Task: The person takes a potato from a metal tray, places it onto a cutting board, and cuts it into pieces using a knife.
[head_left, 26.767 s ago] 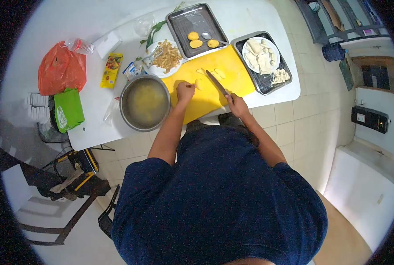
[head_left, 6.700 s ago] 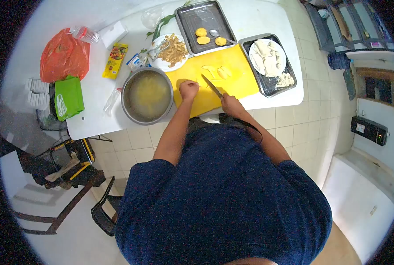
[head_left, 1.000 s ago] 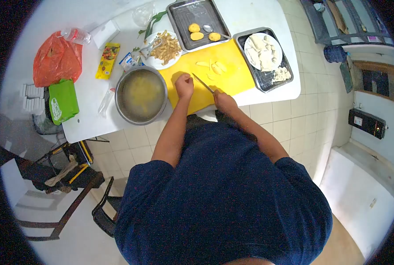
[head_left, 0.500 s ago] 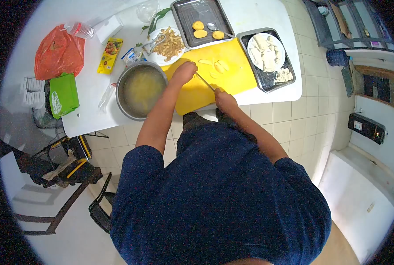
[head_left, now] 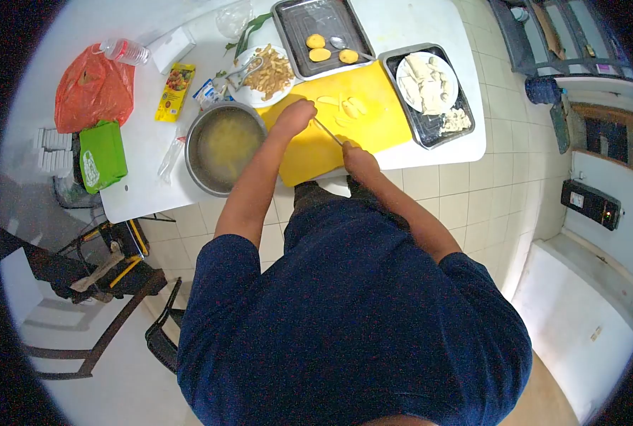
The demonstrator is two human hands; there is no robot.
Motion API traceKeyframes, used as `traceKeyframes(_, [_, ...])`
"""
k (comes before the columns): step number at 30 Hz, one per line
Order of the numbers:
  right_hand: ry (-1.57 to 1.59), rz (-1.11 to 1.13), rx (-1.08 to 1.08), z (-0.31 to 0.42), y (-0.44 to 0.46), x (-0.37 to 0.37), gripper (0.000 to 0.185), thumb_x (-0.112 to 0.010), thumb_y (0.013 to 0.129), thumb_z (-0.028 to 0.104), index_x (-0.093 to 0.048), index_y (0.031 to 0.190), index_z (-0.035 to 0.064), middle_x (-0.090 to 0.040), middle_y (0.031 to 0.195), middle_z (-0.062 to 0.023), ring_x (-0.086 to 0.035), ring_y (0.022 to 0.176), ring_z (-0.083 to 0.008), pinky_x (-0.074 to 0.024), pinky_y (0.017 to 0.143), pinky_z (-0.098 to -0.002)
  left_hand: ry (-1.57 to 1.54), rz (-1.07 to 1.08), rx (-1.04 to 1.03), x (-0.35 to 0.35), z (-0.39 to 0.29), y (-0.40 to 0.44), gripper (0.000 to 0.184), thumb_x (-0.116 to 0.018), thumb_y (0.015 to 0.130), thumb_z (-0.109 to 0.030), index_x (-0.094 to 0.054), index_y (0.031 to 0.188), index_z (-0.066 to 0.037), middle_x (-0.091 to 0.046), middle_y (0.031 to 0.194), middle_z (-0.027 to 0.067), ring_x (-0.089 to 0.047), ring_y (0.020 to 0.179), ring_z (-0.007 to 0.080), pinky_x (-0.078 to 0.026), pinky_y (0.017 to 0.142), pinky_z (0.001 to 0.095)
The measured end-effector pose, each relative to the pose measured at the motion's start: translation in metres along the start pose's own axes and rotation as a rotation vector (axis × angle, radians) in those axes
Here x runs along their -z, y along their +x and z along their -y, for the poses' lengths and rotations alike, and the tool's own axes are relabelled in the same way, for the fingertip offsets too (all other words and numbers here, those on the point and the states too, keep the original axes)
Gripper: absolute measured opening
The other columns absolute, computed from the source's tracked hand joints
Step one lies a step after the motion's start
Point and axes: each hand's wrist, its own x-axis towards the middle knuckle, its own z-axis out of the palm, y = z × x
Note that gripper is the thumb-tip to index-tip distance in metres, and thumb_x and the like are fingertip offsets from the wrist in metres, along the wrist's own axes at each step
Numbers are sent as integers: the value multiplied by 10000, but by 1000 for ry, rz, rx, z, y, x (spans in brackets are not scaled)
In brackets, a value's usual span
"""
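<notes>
My right hand (head_left: 360,162) is closed round the handle of a knife (head_left: 328,133), whose narrow blade points away to the upper left over the yellow cutting board (head_left: 384,131). At the blade's far end is my left hand (head_left: 296,118), its fingers curled together; whatever they hold is hidden. Pale yellow potato slices (head_left: 352,108) lie on the board just beyond both hands. Left of my left forearm stands a metal pot (head_left: 191,153) with cloudy liquid and yellowish pieces in it. Behind it, a white plate (head_left: 243,96) carries brown peelings and a metal-handled tool that looks like a peeler.
A dark metal tray (head_left: 288,32) at the back holds potatoes (head_left: 319,55) and a spoon (head_left: 338,42). Another tray (head_left: 426,135) on the right bears a plate of white pieces (head_left: 430,85). A yellow packet (head_left: 175,92), red bag (head_left: 93,92) and green bag (head_left: 103,156) occupy the left side.
Both hands stay in nearly the same place, with the knife still between them. The whole view has shifted very slightly; the slices and trays look the same.
</notes>
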Motion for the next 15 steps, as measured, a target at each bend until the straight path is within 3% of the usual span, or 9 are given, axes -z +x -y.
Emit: traceKeyframes(15, [34,66,33,-8,4,-14,213,-371,924,149,-449,1033,-17,-633,802,-246,-634,736,-419,-497,632,-527,159,91,-162,26,-17,-7,127,-527,753,-45,-644,800,-37,-621,911,132,-606,918,303,-518,795,393])
